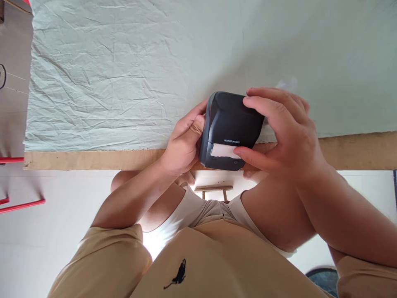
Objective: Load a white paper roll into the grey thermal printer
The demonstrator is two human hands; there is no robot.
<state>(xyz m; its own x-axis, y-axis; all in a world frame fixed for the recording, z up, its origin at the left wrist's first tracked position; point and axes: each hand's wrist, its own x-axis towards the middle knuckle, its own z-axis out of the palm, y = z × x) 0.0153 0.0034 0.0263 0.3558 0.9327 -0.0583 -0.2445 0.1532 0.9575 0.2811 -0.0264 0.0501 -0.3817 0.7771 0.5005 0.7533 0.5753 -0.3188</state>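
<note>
A dark label printer (237,118) marked NIIMBOT is held tilted at the table's front edge. From its front slot a strip of white label paper (221,150) sticks out, its end uneven. My left hand (184,142) is closed around the printer's left side, thumb on the edge and the other fingers partly hidden behind. My right hand (285,128) spans the right side. Its fingertips rest on the far right corner, and its thumb lies over the right end of the paper strip. A small power button sits below the strip.
A wrinkled pale green cloth (108,74) covers the table, with a bare wooden edge (93,160) along the front. Below are my lap and a wooden bar (214,188). Red metal bars (25,206) stand at the left, and a dark round object (324,279) is at lower right.
</note>
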